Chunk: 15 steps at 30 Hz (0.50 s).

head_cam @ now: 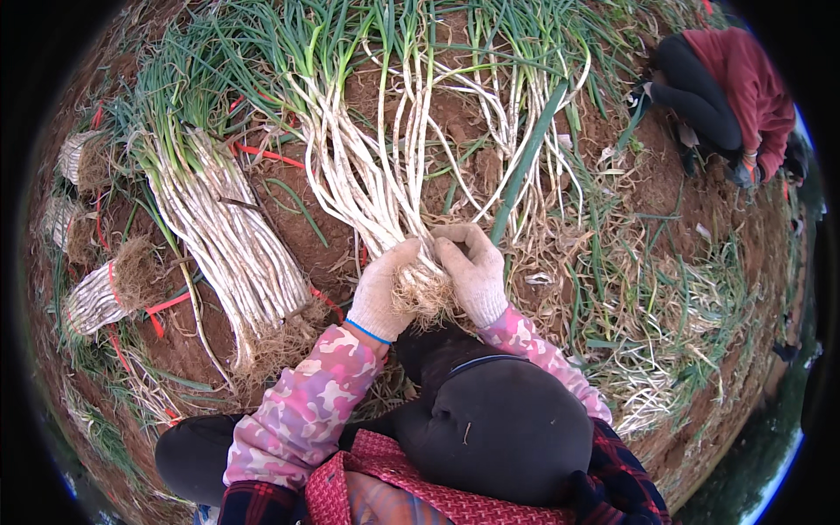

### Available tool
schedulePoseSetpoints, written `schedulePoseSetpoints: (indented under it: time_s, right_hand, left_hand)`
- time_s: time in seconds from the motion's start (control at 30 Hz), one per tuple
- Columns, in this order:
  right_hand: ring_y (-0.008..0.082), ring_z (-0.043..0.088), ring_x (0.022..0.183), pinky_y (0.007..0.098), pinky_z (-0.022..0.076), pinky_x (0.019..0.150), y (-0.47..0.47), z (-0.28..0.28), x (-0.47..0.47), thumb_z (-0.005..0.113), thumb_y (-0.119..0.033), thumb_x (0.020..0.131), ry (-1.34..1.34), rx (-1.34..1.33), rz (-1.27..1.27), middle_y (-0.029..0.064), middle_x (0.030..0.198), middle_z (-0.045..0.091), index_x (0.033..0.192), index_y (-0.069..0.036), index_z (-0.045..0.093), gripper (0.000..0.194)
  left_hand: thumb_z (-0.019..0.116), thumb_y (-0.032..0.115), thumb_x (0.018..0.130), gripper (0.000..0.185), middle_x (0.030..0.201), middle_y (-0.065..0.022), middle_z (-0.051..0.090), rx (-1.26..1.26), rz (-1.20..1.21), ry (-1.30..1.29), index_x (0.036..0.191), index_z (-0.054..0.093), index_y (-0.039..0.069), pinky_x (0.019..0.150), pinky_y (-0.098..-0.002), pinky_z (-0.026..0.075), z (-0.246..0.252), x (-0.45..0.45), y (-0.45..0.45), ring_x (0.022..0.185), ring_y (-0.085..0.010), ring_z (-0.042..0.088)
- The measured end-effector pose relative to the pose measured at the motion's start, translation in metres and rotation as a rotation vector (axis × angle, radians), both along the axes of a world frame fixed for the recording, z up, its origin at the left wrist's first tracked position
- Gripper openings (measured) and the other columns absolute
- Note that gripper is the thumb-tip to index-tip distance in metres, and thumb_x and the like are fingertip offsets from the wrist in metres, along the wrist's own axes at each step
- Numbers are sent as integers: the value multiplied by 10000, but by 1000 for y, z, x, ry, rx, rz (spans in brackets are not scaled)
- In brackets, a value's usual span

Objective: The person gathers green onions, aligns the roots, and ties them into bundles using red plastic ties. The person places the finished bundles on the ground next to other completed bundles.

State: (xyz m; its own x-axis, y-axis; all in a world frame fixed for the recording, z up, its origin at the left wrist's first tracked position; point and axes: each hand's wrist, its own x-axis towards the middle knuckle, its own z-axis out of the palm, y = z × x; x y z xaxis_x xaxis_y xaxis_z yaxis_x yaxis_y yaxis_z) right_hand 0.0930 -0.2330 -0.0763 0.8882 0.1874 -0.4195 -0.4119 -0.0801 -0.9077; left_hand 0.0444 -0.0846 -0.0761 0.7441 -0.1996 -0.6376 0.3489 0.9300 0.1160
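Note:
A bunch of green onions (361, 164) with long white stalks lies before me, roots toward my body and green tops fanned out away from me. My left hand (384, 289), in a pale knit glove with a blue cuff edge, grips it from the left just above the roots (423, 292). On the other side my right hand (474, 270), gloved alike, has its thumb and curled fingers against the stalks at the root end. Its fingertips are partly hidden. More loose green onions (518, 125) lie on the soil beyond my right hand.
A large pile of green onions (223, 230) lies at left. Beyond it are bundles (95, 298) tied with red tape, and more red tape (269, 154) lies on the soil. Trimmed leaves (650, 387) litter the right side. Another person (728, 98) crouches at upper right.

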Motion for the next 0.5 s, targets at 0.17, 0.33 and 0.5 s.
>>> schedulePoseSetpoints:
  time_s: [0.17,0.33,0.5]
  right_hand:
    - [181,617,1082,329,482,988,-17,1,0,630,-50,1009,-329,-62,94,107,1113,653,1103,56,699,158]
    - [275,635,1124,392,514,987,-20,17,0,583,-43,1010,-540,-87,-8,181,1229,640,1137,15,690,177]
    - [436,613,1200,502,478,1042,-12,22,11,537,-373,1041,-1004,-54,226,227,1265,644,1253,3,653,448]
  left_hand:
    - [520,201,1064,319,1164,-155,713,276,-133,-138,1281,602,-18,923,-434,606,6,6,0,1037,-272,725]
    - [518,225,1066,384,1229,-169,685,-119,26,-132,1362,570,-15,976,-449,574,15,12,0,1111,-281,695]
    - [512,267,1082,366,1223,-158,682,-252,97,-66,1345,578,22,1001,-458,559,18,20,0,1096,-291,688]
